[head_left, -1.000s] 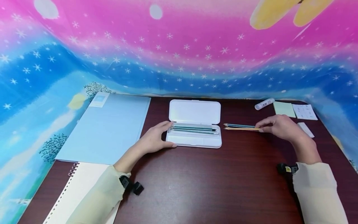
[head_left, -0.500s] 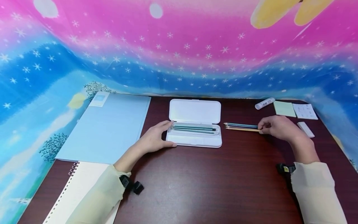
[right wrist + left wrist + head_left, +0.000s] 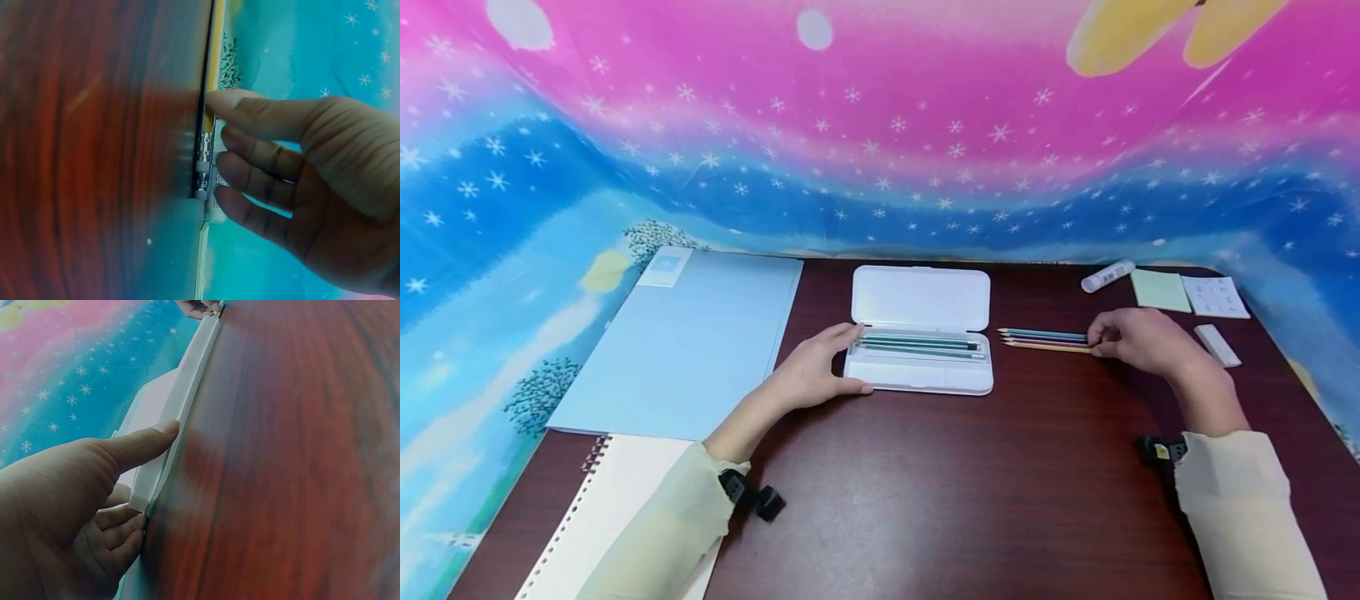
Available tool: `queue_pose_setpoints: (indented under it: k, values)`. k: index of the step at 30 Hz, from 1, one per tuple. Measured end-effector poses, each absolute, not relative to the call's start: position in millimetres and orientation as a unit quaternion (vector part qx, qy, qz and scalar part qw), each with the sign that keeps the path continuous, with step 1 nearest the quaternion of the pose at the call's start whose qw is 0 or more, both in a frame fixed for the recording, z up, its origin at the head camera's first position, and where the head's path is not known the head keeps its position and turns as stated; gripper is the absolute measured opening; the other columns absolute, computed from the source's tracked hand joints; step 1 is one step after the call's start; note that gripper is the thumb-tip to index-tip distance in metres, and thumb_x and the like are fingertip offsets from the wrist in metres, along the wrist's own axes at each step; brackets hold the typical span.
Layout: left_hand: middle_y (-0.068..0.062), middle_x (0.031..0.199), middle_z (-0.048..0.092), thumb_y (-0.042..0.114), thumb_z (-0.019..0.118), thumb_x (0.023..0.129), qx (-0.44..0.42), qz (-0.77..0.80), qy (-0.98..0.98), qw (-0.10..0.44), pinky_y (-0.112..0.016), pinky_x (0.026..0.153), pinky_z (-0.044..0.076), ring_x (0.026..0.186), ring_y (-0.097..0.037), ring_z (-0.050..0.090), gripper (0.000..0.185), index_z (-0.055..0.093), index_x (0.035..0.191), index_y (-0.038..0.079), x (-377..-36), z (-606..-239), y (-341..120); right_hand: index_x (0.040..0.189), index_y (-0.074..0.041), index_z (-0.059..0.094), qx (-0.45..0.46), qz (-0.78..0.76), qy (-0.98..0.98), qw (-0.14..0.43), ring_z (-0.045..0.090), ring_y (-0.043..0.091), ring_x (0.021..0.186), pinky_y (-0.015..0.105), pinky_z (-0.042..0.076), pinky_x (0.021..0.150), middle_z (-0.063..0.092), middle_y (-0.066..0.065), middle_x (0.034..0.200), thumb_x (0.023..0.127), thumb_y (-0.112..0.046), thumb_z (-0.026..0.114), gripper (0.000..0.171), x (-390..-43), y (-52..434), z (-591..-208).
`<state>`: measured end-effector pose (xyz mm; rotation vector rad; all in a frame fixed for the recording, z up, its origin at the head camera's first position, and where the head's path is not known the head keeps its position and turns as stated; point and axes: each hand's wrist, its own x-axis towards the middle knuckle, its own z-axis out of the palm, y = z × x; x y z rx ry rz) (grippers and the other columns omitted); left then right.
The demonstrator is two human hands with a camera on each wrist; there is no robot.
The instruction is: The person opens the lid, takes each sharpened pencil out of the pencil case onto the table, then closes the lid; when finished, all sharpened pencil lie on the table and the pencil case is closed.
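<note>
A white pencil case [image 3: 917, 379] lies with its lid raised and several green pencils [image 3: 917, 344] in its back compartment. My left hand [image 3: 811, 367] holds the case's left end, thumb along the front wall [image 3: 164, 447] and fingers around the end. To the right of the case, several pencils lie side by side with their points to the left. Of these, the yellow pencil [image 3: 1048, 346] is nearest me. My right hand [image 3: 1142, 342] pinches it near its back end. In the right wrist view the thumb tip rests on the yellow pencil [image 3: 216, 59], with metal pencil ferrules [image 3: 204, 150] just below.
Behind the right hand lie a glue stick [image 3: 1108, 276], a green note pad [image 3: 1161, 291] and a white printed pad [image 3: 1216, 297]. A white eraser [image 3: 1217, 345] sits beside that hand. A blue folder [image 3: 700, 342] and a spiral notebook [image 3: 625, 500] cover the table's left side.
The yellow pencil has come down slightly toward me, and a dark purple pencil now shows between it and the blue-green one. The left hand stays on the case.
</note>
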<state>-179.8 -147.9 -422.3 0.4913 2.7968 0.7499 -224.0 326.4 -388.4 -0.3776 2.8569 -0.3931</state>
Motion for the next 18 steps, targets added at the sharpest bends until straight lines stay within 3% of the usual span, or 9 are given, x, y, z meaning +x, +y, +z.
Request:
queue_pose_setpoints:
  k: [9,18]
  values:
    - [-0.011,0.164,0.035,0.051,0.08,0.083,0.165,0.251,0.948,0.102,-0.052,0.118,0.037,0.15,-0.032,0.036,0.098,0.032,0.16,0.016,-179.8,-422.8,-149.1,0.116,-0.016,0.074,-0.184,-0.182,0.963,0.07,0.061,0.019,0.085,0.039,0.048,0.076,0.074,0.005,0.102,0.099,-0.026,0.067,0.021,-220.9,289.8,-369.1]
    - [-0.012,0.164,0.035,0.05,0.08,0.083,0.165,0.252,0.948,0.101,-0.053,0.117,0.038,0.15,-0.033,0.036,0.098,0.032,0.16,0.015,-178.2,-421.3,-145.7,0.119,-0.02,0.075,-0.259,-0.206,0.94,0.087,0.063,0.017,0.092,0.042,0.053,0.086,0.076,0.001,0.111,0.096,-0.022,0.071,0.024,-214.2,227.4,-360.4]
